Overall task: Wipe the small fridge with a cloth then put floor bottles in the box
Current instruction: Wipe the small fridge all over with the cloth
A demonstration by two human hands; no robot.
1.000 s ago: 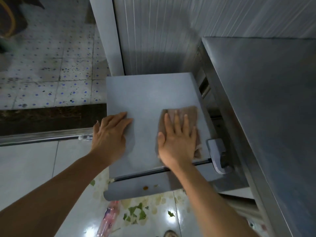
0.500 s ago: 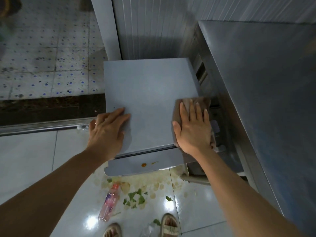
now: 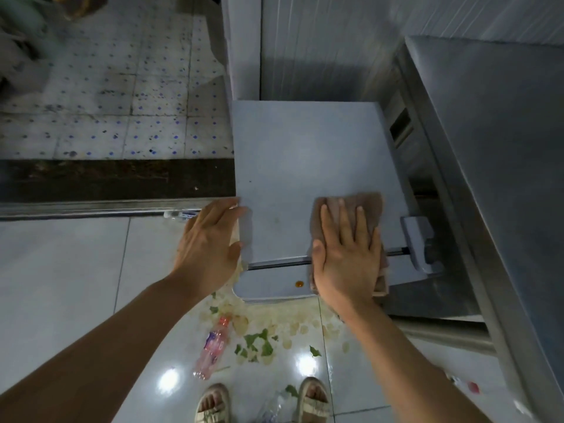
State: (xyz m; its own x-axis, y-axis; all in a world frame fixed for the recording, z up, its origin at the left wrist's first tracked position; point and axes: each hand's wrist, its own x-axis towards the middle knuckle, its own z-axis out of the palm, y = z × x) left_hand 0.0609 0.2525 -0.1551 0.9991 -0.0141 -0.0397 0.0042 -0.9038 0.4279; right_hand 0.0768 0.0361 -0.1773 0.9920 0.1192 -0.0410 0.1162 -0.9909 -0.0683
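Glossy white floor tiles [image 3: 76, 270] below, littered with green leaf scraps [image 3: 259, 346] and pale stains, and a step up to older blue-dotted tiles [image 3: 122, 102] beyond a dark threshold. Tucked against the ribbed wall stands the small fridge [image 3: 305, 154], grey top facing up, with a stainless steel counter [image 3: 503, 178] just to its right. The right hand [image 3: 348, 257] lies flat, fingers straight and together, pressing a brown cloth [image 3: 366, 203] onto the near right part of the fridge top; the cloth's lower edge hangs over the front of the lid. The left hand [image 3: 210, 248] rests open on the fridge's left edge, fingertips on the top, thumb against the side, holding nothing. On the floor, a pink-labelled plastic bottle [image 3: 212, 349] with a red cap lies on its side just in front of the fridge. A second, clear crumpled bottle [image 3: 271, 407] sits between two sandalled feet [image 3: 314, 398]. A third bottle [image 3: 183, 214] peeks out beside the metal door track, near the left fingertips.
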